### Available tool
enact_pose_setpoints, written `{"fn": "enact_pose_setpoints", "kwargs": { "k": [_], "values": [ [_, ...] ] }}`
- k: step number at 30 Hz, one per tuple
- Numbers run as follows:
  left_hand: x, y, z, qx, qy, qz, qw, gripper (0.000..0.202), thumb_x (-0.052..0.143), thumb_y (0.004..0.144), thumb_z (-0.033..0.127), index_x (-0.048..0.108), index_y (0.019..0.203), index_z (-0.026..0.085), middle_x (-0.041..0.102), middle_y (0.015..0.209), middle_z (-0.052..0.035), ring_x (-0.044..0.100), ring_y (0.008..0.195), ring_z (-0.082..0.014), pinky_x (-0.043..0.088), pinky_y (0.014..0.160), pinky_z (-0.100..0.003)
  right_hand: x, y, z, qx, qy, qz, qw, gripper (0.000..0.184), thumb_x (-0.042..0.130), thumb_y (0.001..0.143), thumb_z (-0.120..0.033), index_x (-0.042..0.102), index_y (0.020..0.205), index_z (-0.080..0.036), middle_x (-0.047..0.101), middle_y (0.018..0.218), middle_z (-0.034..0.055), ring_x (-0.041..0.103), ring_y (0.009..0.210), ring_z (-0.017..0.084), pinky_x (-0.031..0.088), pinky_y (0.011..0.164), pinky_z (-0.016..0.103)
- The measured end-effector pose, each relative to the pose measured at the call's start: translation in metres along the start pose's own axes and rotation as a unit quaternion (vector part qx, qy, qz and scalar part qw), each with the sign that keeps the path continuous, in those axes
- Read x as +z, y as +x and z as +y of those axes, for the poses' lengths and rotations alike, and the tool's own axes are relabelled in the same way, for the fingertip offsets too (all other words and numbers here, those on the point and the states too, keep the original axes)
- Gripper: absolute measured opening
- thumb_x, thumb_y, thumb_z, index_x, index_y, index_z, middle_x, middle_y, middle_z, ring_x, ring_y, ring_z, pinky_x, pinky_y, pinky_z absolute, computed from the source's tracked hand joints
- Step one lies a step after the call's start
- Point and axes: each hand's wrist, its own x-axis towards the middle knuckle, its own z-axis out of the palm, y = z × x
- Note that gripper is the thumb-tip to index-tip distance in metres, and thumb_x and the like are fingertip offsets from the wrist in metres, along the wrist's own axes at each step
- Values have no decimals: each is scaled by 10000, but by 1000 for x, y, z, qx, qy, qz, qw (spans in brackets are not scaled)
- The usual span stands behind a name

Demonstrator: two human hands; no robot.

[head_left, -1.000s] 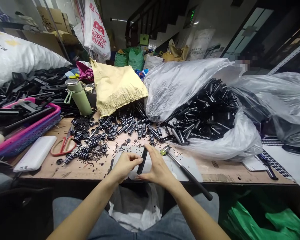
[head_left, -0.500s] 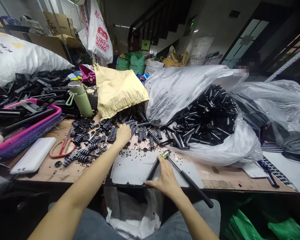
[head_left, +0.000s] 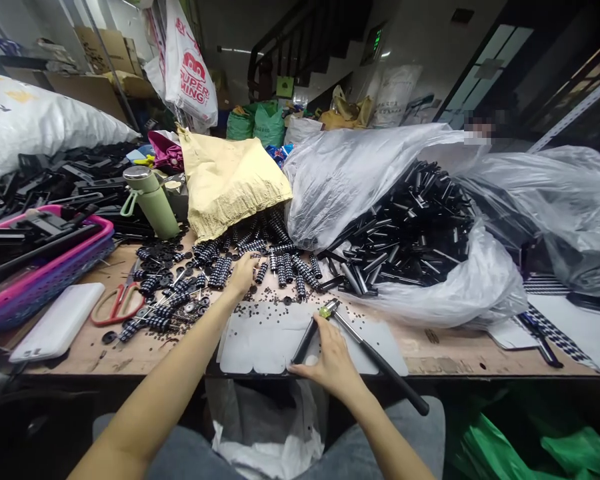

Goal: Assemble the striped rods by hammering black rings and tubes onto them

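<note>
My left hand (head_left: 242, 275) reaches to the edge of a heap of black-and-white checkered rollers (head_left: 221, 272). Its fingers are closed; whatever may be between them is too small to make out. My right hand (head_left: 333, 359) holds a short black tube-like piece (head_left: 304, 341) at a slant, the thumb at its lower end and the fingers along its upper part. Right beside it lies a hammer (head_left: 375, 357), its head by my fingertips and its black handle sticking out over the table edge. White sheets (head_left: 253, 347) lie under the tube.
Tiny rings (head_left: 270, 293) are scattered over the sheets. Left are red-handled scissors (head_left: 117, 303), a white phone-like slab (head_left: 57, 323), a green flask (head_left: 155, 207) and a pink-rimmed basket (head_left: 70, 257). A yellow sack (head_left: 237, 177) stands behind; clear plastic bags (head_left: 350, 173) hold black tubes (head_left: 405, 233).
My left hand has drawn back slightly from the rollers, and some there have shifted. My right hand and the hammer stay in place. The view has turned a little.
</note>
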Motion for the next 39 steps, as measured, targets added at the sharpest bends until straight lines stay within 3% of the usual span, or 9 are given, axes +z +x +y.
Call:
{"fn": "enact_pose_setpoints", "kwargs": {
  "k": [2,5,8,12,17,20,25,32,39],
  "values": [
    [0,-23,7,-36,-132,-31,990,393,253,861,363,497,1057,125,569,784,-54,473,498,-90,380,421,-202,-2,1,-2,-5,7,-4,1000,982,719,497,-481,255,1293,-140,364,1280,142,303,1208,291,271,997,441],
    [5,-52,19,-95,-345,-75,931,423,361,819,416,487,1091,119,505,622,1,383,413,-62,281,344,-171,-7,3,-8,-34,36,-8,999,1004,720,495,-492,230,1302,-152,336,1298,141,285,1221,284,269,1006,429],
    [10,-69,26,-92,-419,-84,900,420,366,804,335,437,1170,143,500,603,16,377,416,-60,289,360,-161,-11,4,-15,-62,56,-5,996,1008,703,517,-513,196,1315,-163,301,1323,138,252,1242,274,255,1019,423],
    [15,-76,24,-69,-442,-81,891,414,332,815,352,421,1176,172,544,710,-12,453,485,-77,343,408,-172,-9,4,-15,-62,40,-7,997,1016,699,517,-516,185,1320,-163,301,1324,132,249,1243,271,251,1020,415],
    [19,-84,7,-50,-297,-11,954,344,417,802,463,535,942,173,535,715,-6,473,514,-89,367,447,-190,-5,10,-3,-11,-46,28,998,1002,690,534,-496,188,1332,-157,309,1319,136,259,1227,301,264,984,448],
    [19,-94,-2,12,-141,7,990,272,451,805,400,556,946,193,590,842,-30,556,738,-147,434,648,-246,-6,25,-8,-32,-98,65,993,861,625,621,-537,269,1308,-161,309,1332,127,266,1214,302,259,969,450],
    [14,-106,-2,24,-62,20,998,285,400,832,376,550,1000,200,610,946,-44,562,896,-185,426,769,-284,-2,68,-40,-50,-162,35,985,319,345,881,-367,510,1102,-207,517,1141,73,390,1074,224,319,863,362],
    [4,-108,1,3,-33,16,999,314,393,830,404,568,992,200,623,861,-40,577,834,-188,437,729,-284,5,94,-55,-15,-190,-24,981,168,441,820,-200,589,877,-143,597,931,109,447,948,241,317,783,355],
    [7,-112,0,-1,-35,2,999,312,406,821,395,584,990,203,637,832,-29,590,812,-180,449,733,-280,-5,89,-45,9,-129,-48,990,273,440,824,-374,602,729,-177,627,790,67,546,796,191,358,703,279]
  ]
}}
